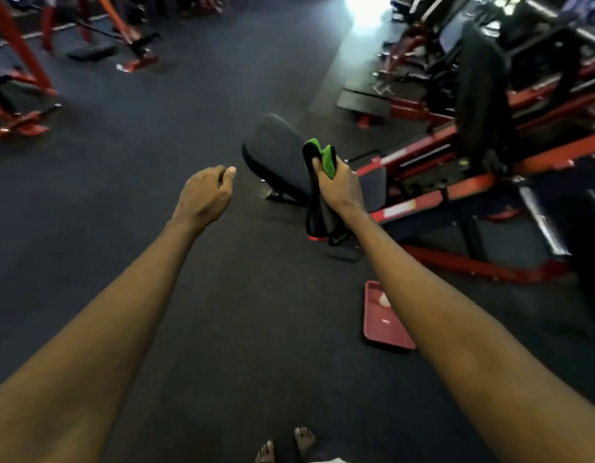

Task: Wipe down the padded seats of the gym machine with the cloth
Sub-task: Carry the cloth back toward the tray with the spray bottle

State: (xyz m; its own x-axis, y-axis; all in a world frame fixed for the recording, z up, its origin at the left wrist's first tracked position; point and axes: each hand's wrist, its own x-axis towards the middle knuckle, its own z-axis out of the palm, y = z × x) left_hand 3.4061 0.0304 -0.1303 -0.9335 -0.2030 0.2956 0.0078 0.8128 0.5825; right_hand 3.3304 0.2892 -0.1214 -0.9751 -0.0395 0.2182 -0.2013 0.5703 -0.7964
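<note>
My right hand [338, 187] is shut on a green and black cloth [319, 208] that hangs down from my fist, held in the air in front of the machine. Just behind it is a black padded seat [272, 152] of a red-framed gym machine [456, 188], tilted and low to the floor. A second flat black pad [373, 188] sits to the right of my hand on the same frame. My left hand [206, 193] hovers left of the seat with its fingers curled loosely, holding nothing.
A red tray [383, 325] lies on the dark rubber floor [222, 295] by my right forearm. More red machines stand at the far left [18, 105] and far right [490, 78]. My bare feet [286, 446] show at the bottom edge.
</note>
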